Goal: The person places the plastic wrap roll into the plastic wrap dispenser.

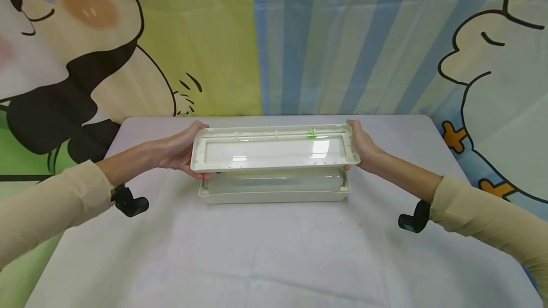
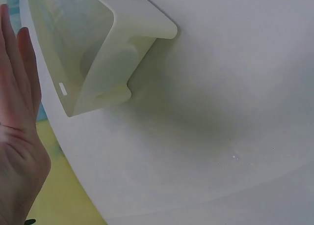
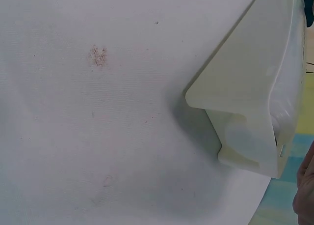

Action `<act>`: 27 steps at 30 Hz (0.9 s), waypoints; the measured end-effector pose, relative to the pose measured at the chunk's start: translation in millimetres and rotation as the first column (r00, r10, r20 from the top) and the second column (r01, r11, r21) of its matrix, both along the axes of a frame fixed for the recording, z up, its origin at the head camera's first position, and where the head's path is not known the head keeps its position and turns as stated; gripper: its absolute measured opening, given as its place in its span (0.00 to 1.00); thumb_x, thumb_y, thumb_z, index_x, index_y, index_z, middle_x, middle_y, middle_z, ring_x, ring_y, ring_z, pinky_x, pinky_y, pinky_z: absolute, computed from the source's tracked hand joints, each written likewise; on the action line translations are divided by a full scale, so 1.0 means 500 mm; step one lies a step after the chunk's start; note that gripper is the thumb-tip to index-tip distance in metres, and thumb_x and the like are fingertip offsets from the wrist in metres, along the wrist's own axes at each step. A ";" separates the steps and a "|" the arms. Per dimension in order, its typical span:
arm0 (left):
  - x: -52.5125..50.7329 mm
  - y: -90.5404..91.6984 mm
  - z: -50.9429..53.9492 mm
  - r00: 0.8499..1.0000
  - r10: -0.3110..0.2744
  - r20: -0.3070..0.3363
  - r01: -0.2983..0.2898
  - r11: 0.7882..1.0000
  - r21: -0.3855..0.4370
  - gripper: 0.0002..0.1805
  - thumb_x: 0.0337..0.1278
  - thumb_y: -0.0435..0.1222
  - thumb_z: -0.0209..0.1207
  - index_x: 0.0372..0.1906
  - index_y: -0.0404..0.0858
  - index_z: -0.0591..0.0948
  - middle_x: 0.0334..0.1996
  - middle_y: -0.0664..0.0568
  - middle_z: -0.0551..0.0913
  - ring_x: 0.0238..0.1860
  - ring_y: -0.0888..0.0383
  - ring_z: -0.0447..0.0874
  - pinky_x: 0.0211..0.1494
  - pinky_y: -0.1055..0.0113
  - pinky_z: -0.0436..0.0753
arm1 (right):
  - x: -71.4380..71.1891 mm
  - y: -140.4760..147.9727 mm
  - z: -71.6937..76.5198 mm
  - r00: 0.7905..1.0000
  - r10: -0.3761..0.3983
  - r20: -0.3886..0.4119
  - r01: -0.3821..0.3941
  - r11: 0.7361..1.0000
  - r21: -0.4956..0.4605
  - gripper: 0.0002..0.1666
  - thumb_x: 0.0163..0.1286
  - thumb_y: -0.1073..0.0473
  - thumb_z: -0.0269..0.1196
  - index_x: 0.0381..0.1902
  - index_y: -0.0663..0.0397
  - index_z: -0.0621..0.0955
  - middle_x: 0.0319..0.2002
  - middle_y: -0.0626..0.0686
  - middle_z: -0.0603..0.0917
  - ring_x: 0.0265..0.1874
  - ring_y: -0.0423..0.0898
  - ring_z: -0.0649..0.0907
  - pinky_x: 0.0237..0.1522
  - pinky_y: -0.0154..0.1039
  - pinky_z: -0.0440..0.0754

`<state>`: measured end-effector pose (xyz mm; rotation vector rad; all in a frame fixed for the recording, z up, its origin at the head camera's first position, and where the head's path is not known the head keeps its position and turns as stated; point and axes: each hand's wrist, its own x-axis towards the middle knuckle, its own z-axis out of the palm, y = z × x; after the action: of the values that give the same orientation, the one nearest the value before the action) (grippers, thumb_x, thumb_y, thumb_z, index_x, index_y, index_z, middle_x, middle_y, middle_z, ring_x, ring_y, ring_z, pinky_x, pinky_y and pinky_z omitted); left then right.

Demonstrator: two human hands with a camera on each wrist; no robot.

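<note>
A long lid (image 1: 274,149) with a clear window and a small green piece near its top edge is held tilted above a pale box (image 1: 276,197). My left hand (image 1: 184,151) grips the lid's left end, and my right hand (image 1: 364,146) grips its right end. Inside the box lies a clear roll (image 1: 278,179), partly covered by the lid. The left wrist view shows the box's end (image 2: 108,72) beside my left hand (image 2: 19,117). In the right wrist view, the other box end (image 3: 240,97) appears, with part of my right hand (image 3: 305,190) at the edge.
A white cloth covers the table (image 1: 274,251). Behind it hangs a printed curtain (image 1: 205,37) with cartoon figures and stripes. Small reddish specks (image 3: 98,55) lie on the cloth in the right wrist view.
</note>
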<state>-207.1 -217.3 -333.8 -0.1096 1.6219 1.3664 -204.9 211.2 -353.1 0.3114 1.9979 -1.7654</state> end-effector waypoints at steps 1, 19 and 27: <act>0.000 -0.001 0.001 1.000 -0.003 0.007 0.003 1.000 0.004 0.36 0.67 0.61 0.21 0.66 0.42 0.60 0.45 0.38 0.81 0.36 0.40 0.88 0.40 0.53 0.86 | 0.000 -0.001 -0.001 1.000 -0.004 -0.003 0.004 1.000 -0.001 0.31 0.75 0.36 0.27 0.45 0.51 0.68 0.27 0.46 0.78 0.24 0.39 0.80 0.27 0.34 0.81; -0.003 -0.003 0.033 1.000 -0.010 0.006 0.010 0.997 0.079 0.30 0.67 0.57 0.25 0.65 0.47 0.59 0.49 0.41 0.76 0.41 0.38 0.84 0.36 0.58 0.83 | -0.004 0.013 0.022 0.994 0.109 -0.031 -0.111 0.990 -0.086 0.31 0.68 0.38 0.29 0.48 0.51 0.69 0.35 0.51 0.78 0.29 0.48 0.80 0.21 0.45 0.78; -0.001 -0.011 0.039 0.992 -0.010 -0.126 0.029 0.988 0.154 0.27 0.71 0.56 0.26 0.69 0.50 0.52 0.59 0.43 0.63 0.54 0.32 0.77 0.47 0.46 0.82 | -0.021 0.053 0.048 0.933 0.361 0.000 -0.351 0.908 -0.228 0.36 0.69 0.27 0.27 0.55 0.42 0.66 0.46 0.50 0.74 0.40 0.48 0.77 0.32 0.45 0.80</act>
<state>-207.4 -222.7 -314.5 0.0862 1.6077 1.5045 -215.5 237.8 -329.0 -0.0874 1.6745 -1.7060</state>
